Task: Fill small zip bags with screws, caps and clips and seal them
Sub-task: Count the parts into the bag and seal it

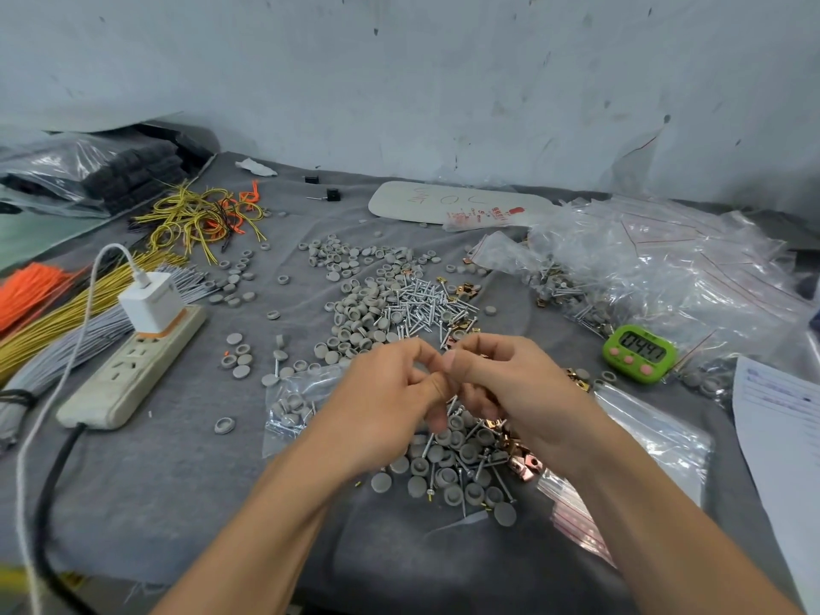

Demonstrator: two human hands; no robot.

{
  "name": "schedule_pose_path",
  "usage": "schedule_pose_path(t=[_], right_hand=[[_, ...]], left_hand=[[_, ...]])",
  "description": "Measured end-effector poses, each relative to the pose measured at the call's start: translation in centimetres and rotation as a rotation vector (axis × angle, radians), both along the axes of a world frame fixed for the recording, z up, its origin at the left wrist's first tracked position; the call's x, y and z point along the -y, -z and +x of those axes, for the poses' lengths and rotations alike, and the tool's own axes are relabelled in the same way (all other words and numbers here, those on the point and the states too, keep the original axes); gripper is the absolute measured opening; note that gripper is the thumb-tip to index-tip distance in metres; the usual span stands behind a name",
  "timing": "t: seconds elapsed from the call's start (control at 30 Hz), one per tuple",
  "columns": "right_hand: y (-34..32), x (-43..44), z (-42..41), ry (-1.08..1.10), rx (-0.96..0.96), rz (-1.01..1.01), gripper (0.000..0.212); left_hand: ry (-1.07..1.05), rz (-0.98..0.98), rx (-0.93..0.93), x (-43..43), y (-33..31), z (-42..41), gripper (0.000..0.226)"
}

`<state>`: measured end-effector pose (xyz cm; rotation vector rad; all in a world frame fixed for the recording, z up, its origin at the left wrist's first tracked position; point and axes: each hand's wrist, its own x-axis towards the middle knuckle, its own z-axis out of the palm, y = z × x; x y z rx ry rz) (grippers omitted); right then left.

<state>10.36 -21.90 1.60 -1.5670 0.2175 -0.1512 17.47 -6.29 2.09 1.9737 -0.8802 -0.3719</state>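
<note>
Over the cap pile [461, 463], left hand [390, 392] and right hand [501, 375] curl together, hold unclear; better kept low

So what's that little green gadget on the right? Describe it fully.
A small bright green timer, plastic by the look, with rounded corners. Its dark screen shows digits, seemingly 0441, with three pink round buttons below. It lies face up, slightly turned, on the grey cloth, beside a heap of clear zip bags.
</note>
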Motion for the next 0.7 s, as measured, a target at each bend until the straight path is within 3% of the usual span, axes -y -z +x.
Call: schedule_pose_path(t=[0.1, 0.17, 0.23, 0.4, 0.5, 0.7], right_hand=[[-0.3, -0.3, 0.0, 0.013, -0.046, -0.278, 0.022], [-0.2, -0.4, 0.1, 0.022, -0.088, -0.470, 0.035], [-0.2, -0.5, -0.1, -0.013, -0.117, -0.523, 0.049], [0.1, -0.7, -0.3, 0.074, -0.060, -0.495, 0.040], [0.2, -0.8, -0.2, 0.162, -0.130, -0.459, 0.033], [-0.4, -1.2, 0.2, 0.272, -0.164, 0.024, 0.041]], left_hand=[[0.033, 0.012, 0.035, -0.1, 0.2, -0.2, 0.016], [0.026, 0.035, 0.078, 0.0, 0.2, -0.4, 0.013], [0.012, 0.049, 0.085, 0.0, 0.2, -0.3, 0.008], [0.137, 0.104, 0.088, -0.1, -0.3, -0.4, 0.006], [0.140, 0.123, 0.208, 0.2, -0.1, -0.7, 0.029], [0.033, 0.023, 0.327, 1.0, 0.0, -0.8, 0.038]])
